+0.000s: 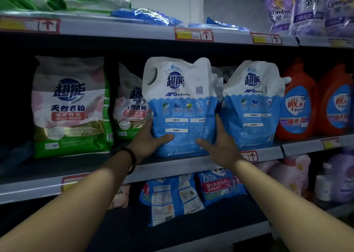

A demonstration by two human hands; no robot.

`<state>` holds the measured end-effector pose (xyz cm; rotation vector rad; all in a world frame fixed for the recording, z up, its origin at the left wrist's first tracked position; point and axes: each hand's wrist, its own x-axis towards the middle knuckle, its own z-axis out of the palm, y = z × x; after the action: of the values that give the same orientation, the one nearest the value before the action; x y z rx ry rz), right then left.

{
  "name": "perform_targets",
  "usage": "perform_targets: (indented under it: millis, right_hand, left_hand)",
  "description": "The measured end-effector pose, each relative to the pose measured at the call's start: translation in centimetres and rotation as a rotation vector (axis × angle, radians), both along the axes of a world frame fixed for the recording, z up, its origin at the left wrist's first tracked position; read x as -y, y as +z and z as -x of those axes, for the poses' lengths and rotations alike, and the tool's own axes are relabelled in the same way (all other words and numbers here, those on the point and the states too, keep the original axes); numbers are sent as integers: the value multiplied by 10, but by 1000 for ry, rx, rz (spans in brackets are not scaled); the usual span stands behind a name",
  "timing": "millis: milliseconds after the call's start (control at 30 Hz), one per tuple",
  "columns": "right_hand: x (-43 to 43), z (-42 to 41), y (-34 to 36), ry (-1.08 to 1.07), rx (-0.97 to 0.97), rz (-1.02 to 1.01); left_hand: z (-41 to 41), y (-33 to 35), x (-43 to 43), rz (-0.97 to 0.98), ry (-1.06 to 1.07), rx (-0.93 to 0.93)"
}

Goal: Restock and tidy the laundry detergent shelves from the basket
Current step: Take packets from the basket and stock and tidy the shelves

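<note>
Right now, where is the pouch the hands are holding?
Middle shelf, centre of view: the held pouch stands between a green bag and a second pouch.

White-and-blue pouch (180, 106) in the middle of the shelf: "超能" logo, "APG" below, QR code at right; small print unreadable. Second matching pouch (252, 106): "超能", "APG". Green-pink powder bag (70, 106): "超能", "天然皂粉". Red jugs (296, 106): label reads "雕牌", partly blurred. Purple refill pouches (306, 8), top shelf: "Comfort", "金纺". Shelf-edge price tags (193, 34): red up arrows, prices illegible. Lower blue bag (218, 186): "120", rest blurred.
</note>
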<state>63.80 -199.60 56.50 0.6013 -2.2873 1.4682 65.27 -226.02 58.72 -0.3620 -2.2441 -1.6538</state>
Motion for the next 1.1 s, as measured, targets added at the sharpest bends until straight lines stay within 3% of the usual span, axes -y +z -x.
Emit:
perform_targets:
  millis: [100,167,300,400,600,767,967,1100]
  right_hand:
    - [4,-1,2,-42,2,-59]
    - [5,-2,4,-60,27,-105]
    - [2,-10,2,-242,47,-145]
    - [12,-35,-15,-336,6,-156]
    - [53,-84,-59,-236,-1,-381]
    - [93,-143,-116,-14,146,-430]
    - [137,-216,-238,281,293,-728]
    - [145,-244,-315,355,484,-661]
  left_hand:
    - [-2,2,-3,38,39,19]
    - [-9,2,-6,88,190,-9]
    - [-45,0,-11,351,524,-237]
    - [-79,-15,-10,370,515,-375]
    - [-156,-78,-3,514,423,-353]
    - [-223,-170,20,466,346,-140]
    - [-284,-313,60,603,330,246]
    - [-324,-376,75,498,333,427]
